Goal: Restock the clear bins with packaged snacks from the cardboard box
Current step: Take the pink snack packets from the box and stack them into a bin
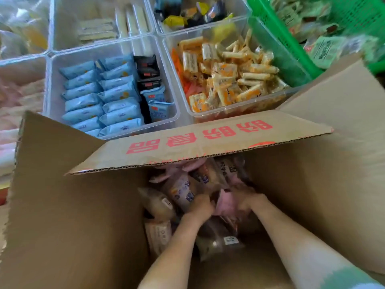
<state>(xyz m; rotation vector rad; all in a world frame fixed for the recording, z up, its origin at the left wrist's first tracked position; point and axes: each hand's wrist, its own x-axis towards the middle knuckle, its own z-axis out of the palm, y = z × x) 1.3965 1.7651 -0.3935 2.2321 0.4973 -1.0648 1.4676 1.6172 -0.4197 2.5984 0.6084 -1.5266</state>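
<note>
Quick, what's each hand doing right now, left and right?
Left hand: curled round a snack packet inside the cardboard box.
Right hand: blurred against a pink packet; grip cannot be told.

Clear bins (48, 90), a green basket (277, 32) and the cardboard box (73, 205) hide their supporting surface.

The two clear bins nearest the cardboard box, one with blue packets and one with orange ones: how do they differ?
The blue-packet bin holds blue packets in neat rows plus a few black packets; the orange-packet bin holds orange-and-white packets in a loose heap. The blue-packet bin shows bare floor at its far end; the orange-packet bin's floor is almost covered. Both are clear plastic, side by side behind the cardboard box.
</note>
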